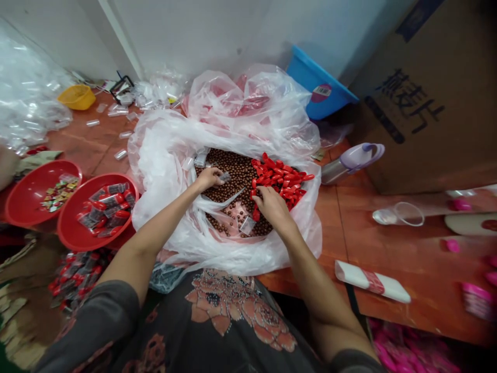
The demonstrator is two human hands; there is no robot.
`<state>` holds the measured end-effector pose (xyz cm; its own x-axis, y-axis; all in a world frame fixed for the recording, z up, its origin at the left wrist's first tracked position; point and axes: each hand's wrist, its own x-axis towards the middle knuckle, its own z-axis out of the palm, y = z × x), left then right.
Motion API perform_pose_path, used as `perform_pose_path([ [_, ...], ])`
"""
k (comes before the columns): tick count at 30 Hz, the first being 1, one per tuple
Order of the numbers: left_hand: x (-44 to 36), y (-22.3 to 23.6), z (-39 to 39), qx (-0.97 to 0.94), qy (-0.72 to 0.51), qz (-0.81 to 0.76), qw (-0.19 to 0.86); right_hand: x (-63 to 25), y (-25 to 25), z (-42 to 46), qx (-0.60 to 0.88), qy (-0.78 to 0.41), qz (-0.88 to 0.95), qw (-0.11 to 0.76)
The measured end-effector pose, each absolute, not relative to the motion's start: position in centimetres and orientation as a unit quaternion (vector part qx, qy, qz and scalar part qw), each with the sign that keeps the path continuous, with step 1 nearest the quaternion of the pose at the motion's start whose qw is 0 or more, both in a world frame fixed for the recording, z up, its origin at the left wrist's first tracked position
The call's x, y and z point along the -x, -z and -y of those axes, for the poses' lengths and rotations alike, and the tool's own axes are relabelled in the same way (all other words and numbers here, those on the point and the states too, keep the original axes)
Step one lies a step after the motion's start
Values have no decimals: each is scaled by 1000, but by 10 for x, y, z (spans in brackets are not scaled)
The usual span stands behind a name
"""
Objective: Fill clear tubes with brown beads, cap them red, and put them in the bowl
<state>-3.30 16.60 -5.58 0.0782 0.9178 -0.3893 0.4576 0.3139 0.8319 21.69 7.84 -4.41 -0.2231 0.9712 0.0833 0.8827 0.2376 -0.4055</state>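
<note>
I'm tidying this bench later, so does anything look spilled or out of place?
Slightly: several clear plastic containers lie scattered on the red tabletop, to the left of the open plastic bag, at differing angles rather than gathered together. I see no brown balls spilled outside the bag.

Before me, a crumpled translucent plastic bag [233, 255] held round brown balls [235, 173] and, at three o'clock, elongated red plastic caps [282, 178]; a round red plastic bowl [69, 224] sat at its nine.
</note>
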Motion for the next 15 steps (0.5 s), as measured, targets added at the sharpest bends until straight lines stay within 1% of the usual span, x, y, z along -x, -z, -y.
perform_pose_path([
  [4,13,61,-173,-532,-247,-618,523,-204,44,-80,624,-173,751,128],
  [7,1,63,-179,-537,-248,-608,530,-201,47,-78,635,-194,738,119],
  [12,-17,63,-187,-538,-245,-611,527,-201,55,-75,636,-214,727,146],
  [15,-27,65,-190,-529,-256,-607,535,-200,59,-74,636,-200,728,158],
])
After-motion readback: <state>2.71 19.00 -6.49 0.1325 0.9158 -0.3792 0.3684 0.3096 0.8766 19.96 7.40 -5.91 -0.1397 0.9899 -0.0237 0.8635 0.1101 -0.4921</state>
